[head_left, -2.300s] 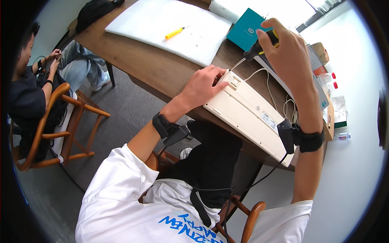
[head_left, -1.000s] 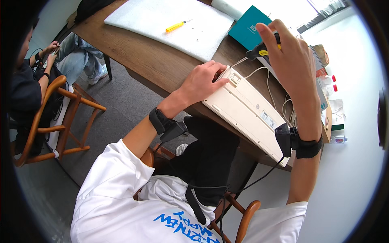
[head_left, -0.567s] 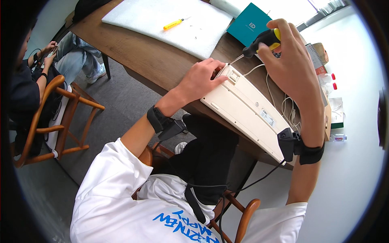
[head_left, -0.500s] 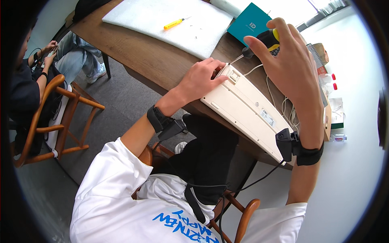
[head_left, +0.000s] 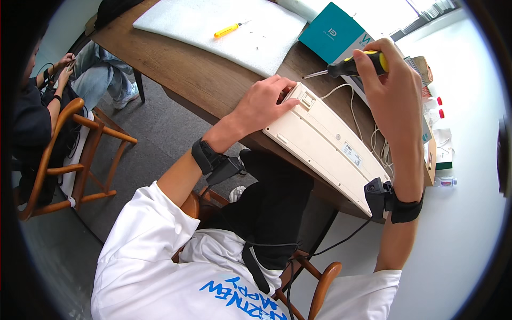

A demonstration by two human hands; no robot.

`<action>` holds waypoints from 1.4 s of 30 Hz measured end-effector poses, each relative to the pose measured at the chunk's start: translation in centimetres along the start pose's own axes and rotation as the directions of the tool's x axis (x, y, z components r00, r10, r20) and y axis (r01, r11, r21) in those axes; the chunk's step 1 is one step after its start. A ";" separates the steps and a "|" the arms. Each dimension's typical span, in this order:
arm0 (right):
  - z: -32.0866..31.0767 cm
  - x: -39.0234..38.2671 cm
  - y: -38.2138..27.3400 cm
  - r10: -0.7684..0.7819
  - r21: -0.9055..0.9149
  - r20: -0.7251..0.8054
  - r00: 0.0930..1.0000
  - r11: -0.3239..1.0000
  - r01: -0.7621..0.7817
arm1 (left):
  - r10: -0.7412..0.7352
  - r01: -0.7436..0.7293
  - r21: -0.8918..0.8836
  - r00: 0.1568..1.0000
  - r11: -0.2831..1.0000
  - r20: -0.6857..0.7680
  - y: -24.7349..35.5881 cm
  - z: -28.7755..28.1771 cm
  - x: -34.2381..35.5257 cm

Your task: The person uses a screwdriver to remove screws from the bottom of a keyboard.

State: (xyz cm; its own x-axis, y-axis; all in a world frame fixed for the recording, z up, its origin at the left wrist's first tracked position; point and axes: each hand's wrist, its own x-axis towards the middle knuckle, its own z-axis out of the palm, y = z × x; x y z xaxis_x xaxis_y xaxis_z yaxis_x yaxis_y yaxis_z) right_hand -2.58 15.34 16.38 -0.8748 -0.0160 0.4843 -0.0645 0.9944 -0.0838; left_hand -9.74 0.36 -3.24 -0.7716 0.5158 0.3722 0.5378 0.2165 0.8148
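Leaning in at the head cam view: L hand [head_left: 264, 101] pinches a corner of the upturned off-white keyboard [head_left: 325, 141], thumb on its underside; it lies along the near edge of the bench [head_left: 202, 80]. R hand [head_left: 393, 89] has fingers wrapped round a blk/ylw screwdriver [head_left: 344, 68], tip just past that corner, prob. clear of it. Progress, I'd guess partway: bottom panel's on, few tiny bits [head_left: 257, 48], poss. screws, lie on white foam [head_left: 181, 26]. Can't tell which screw holes are filled.

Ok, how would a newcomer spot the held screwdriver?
On the brown table, find the cream keyboard. Near its upper end, the right hand holds the screwdriver. Its handle is black and yellow, unlike the plain yellow tool on white foam.
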 end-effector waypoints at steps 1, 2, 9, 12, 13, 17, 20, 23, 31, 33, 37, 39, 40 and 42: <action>-0.2 -0.2 0.2 -0.006 0.015 -0.036 0.999 1.000 0.007 | 0.001 -0.001 0.000 1.000 1.000 0.000 0.1 0.0 0.0; -0.5 -0.4 0.3 -0.006 0.015 -0.036 0.999 1.000 0.006 | 0.014 -0.014 -0.003 1.000 1.000 0.002 0.1 0.0 0.1; -2.0 -1.7 0.8 0.046 0.084 -0.165 0.985 0.996 -0.033 | -0.063 0.045 -0.137 0.989 0.990 -0.131 0.4 0.3 0.0; -2.3 -2.5 0.6 0.103 0.143 -0.175 0.979 0.987 -0.078 | 0.072 -0.097 -0.123 0.979 0.988 -0.192 0.3 0.2 0.1; -2.2 -2.9 0.6 0.132 0.161 -0.168 0.977 0.981 -0.105 | 0.072 -0.096 -0.123 0.979 0.988 -0.191 0.3 0.2 0.1; -2.1 -4.1 0.4 0.211 0.233 -0.148 0.966 0.957 -0.173 | 0.141 -0.166 -0.079 0.957 0.983 -0.252 0.7 -0.1 0.0; -2.4 -4.8 0.6 0.266 0.277 -0.101 0.959 0.933 -0.230 | 0.143 -0.163 -0.056 0.954 0.985 -0.265 1.0 -0.2 -0.2; -3.1 -5.9 1.5 0.308 0.264 -0.142 0.941 0.928 -0.264 | 0.124 -0.148 -0.066 0.953 0.987 -0.276 1.3 -0.3 -0.2; -7.0 -13.0 4.6 0.410 0.299 -0.168 0.897 0.888 -0.350 | -0.011 0.071 0.143 0.924 0.987 -0.383 -2.2 -3.6 2.1; -8.3 -14.8 5.1 0.447 0.332 -0.174 0.877 0.865 -0.375 | 0.031 0.081 0.251 0.910 0.965 -0.413 -4.0 -5.1 3.6; -9.6 -18.0 6.4 0.499 0.401 -0.251 0.829 0.833 -0.380 | 0.100 0.070 0.409 0.919 0.910 -0.381 -6.7 -6.5 6.4; -10.0 -19.2 6.8 0.512 0.371 -0.295 0.806 0.839 -0.398 | 0.148 0.050 0.521 0.932 0.852 -0.331 -7.3 -7.1 7.4; -10.3 -20.0 7.2 0.519 0.374 -0.297 0.801 0.836 -0.402 | 0.152 0.043 0.524 0.934 0.851 -0.324 -7.6 -7.1 7.7; -10.7 -21.2 8.0 0.521 0.337 -0.322 0.791 0.843 -0.419 | 0.089 0.069 0.539 0.961 0.839 -0.262 -8.1 -7.3 8.0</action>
State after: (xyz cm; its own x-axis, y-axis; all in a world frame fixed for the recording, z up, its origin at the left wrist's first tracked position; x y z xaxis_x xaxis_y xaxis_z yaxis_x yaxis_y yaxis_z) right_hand 20.57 24.78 14.73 -0.5709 0.5389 0.6194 0.1500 0.8101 -0.5667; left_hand -22.69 -3.28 -3.61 -0.7823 0.2982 0.5468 0.5816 0.6640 0.4700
